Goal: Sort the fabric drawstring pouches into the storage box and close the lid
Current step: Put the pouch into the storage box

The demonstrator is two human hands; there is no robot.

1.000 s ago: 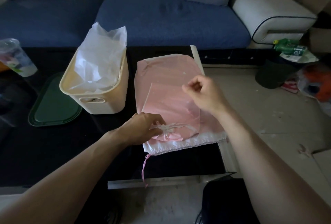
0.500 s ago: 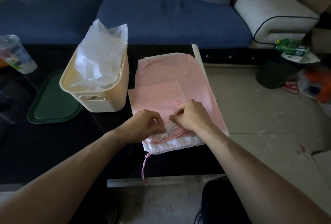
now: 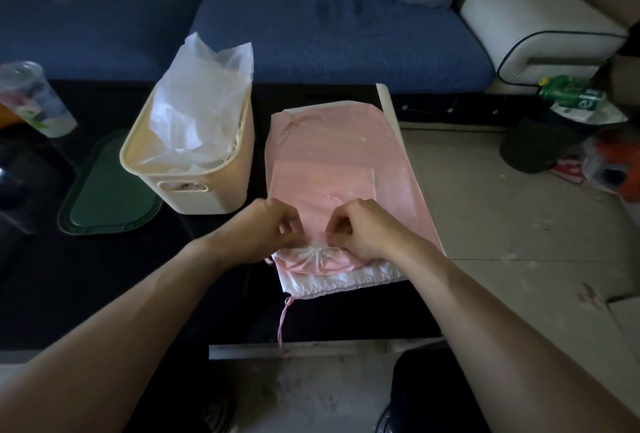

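Pink drawstring pouches point(image 3: 332, 158) lie stacked flat on the black table, a smaller one on top of a larger one with a white hem. My left hand point(image 3: 263, 231) and my right hand point(image 3: 360, 228) pinch the smaller pouch at its gathered white mouth point(image 3: 317, 254), one on each side. A pink cord point(image 3: 282, 323) trails from the lower pouch toward the table's front edge. The cream storage box point(image 3: 211, 190) stands to the left with white translucent pouches point(image 3: 201, 103) sticking up out of it. Its dark green lid point(image 3: 107, 200) lies flat on the table left of the box.
A plastic cup point(image 3: 33, 100) stands at the table's far left. A blue sofa point(image 3: 329, 30) runs behind the table. On the floor to the right sit a dark bin point(image 3: 533, 148), a green bottle point(image 3: 571, 93) and an orange object point(image 3: 620, 169).
My right hand came down from above the pouches to the gathered mouth beside my left hand. The small top pouch now lies flatter and shifted right; both hands have spread slightly apart.
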